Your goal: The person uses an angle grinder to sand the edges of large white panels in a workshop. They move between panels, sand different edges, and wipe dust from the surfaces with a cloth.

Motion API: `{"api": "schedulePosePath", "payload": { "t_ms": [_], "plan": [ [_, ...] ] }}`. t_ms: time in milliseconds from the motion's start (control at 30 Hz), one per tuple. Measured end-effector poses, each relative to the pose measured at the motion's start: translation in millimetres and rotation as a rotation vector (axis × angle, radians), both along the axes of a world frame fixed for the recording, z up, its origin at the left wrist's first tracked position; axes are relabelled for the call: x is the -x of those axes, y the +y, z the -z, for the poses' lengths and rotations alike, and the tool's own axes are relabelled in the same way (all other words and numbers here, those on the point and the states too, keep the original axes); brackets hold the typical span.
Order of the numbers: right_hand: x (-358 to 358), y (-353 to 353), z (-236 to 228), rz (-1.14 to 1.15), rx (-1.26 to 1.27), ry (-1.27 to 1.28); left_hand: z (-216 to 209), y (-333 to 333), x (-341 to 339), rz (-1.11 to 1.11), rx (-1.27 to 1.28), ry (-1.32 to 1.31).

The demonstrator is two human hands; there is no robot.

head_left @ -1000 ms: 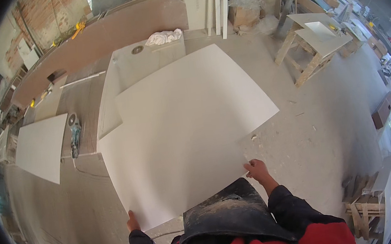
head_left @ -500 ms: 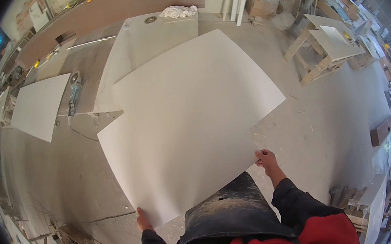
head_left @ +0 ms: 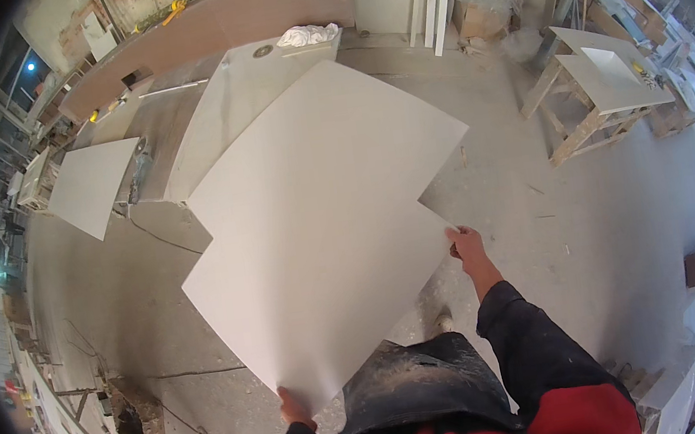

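Observation:
Stretched out in front of me is a large white sheet with notches cut into its left and right sides. My left hand grips its near left edge, thumb on top and the other fingers hidden beneath. At the right corner, my right hand pinches the edge. Past the sheet's far left side stands a pale worktop, which the sheet partly overlaps in view; whether they touch I cannot tell. A crumpled white cloth lies on that worktop's far end.
Another white panel lies at the left beside an angle grinder, whose cord trails over the floor. A wooden trestle carrying boards stands at the right. A long brown beam-like block runs along the back.
The sheet has turned anticlockwise, its far corner shifting left. My right hand has moved farther away from me, while my left hand has come nearer and a little to the right.

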State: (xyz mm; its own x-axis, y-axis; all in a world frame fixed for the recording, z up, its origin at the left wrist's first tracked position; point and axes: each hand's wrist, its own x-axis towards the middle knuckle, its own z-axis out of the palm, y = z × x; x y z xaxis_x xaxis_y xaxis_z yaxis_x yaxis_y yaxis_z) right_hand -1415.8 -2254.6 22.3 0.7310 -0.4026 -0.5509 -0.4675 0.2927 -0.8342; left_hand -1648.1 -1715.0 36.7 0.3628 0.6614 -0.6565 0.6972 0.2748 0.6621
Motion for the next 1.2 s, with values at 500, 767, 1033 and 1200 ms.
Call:
{"api": "schedulePosePath", "payload": {
  "t_ms": [500,767,1033,1200],
  "plan": [
    [145.5,9.0,-24.9,-0.527,0.337,-0.339,-42.7,-313.6,27.3,0.177,1.288,-0.029],
    [161.8,-44.3,-37.7,-0.246,0.01,0.318,75.7,-394.5,25.5,1.018,1.577,-0.384],
    [53.1,-185.1,-30.6,-0.235,0.297,0.331,-101.3,-205.3,-197.1,0.789,-0.212,-0.13],
    [-27.3,-218.3,-15.5,-0.334,0.368,0.338,-2.6,19.0,-204.1,0.416,-0.928,0.127]
  ]
}}
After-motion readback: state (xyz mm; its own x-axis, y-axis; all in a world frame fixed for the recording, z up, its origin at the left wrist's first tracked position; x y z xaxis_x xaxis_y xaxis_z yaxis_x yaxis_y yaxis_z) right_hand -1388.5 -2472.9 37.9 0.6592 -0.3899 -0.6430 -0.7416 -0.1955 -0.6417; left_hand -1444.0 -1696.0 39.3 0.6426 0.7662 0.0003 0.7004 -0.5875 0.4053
